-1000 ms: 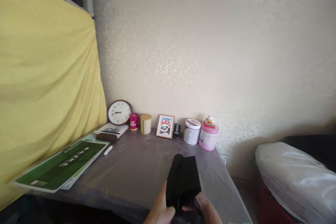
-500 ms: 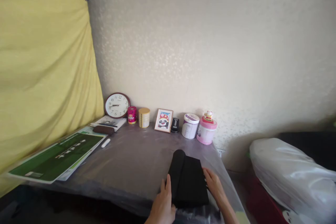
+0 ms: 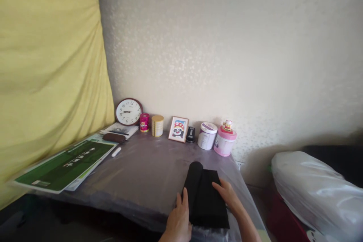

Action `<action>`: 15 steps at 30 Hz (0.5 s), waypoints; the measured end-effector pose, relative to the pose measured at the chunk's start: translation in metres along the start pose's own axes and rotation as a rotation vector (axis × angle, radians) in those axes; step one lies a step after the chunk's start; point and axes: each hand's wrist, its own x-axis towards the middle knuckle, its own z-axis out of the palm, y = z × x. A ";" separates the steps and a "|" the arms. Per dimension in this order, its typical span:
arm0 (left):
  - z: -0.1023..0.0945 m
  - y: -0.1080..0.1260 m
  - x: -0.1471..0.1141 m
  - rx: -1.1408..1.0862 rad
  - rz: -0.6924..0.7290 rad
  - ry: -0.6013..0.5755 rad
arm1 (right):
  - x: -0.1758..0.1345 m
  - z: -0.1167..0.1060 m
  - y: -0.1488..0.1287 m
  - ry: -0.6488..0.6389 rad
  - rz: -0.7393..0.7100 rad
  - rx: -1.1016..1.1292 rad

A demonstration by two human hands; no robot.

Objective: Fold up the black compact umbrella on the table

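A black folded sheet [image 3: 211,200], perhaps cloth, lies at the front right of the table, its left side rolled into a thick tube. Along that roll's left side my left hand [image 3: 179,215] holds on, fingers pointing up and away. My right hand [image 3: 227,194] grips the flat part at its right edge, with a finger or thumb resting on top and the others partly hidden. The sheet's underside is out of sight.
Along the wall stand a clock [image 3: 129,112], a pink tin [image 3: 144,122], a yellow-lidded can [image 3: 157,126], a panda picture frame [image 3: 178,129], a white tub [image 3: 207,136] and a pink-lidded tub [image 3: 225,142]. A green board [image 3: 66,164] lies left; a white plastic bag [image 3: 314,185] sits right.
My right hand has shifted inward over the sheet's right edge. The roll looks wider, and the flat part's near edge has dropped lower. The camera view has moved slightly.
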 end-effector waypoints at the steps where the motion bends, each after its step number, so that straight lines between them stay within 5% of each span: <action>1: 0.000 0.001 -0.001 0.007 0.000 -0.001 | 0.000 0.002 -0.008 -0.036 -0.005 0.098; 8: 0.005 0.005 0.003 -0.001 -0.018 -0.009 | 0.016 0.047 -0.045 -0.044 -0.033 0.306; 15: 0.014 -0.002 0.013 0.032 0.041 -0.034 | 0.042 0.078 -0.020 0.041 -0.062 -0.070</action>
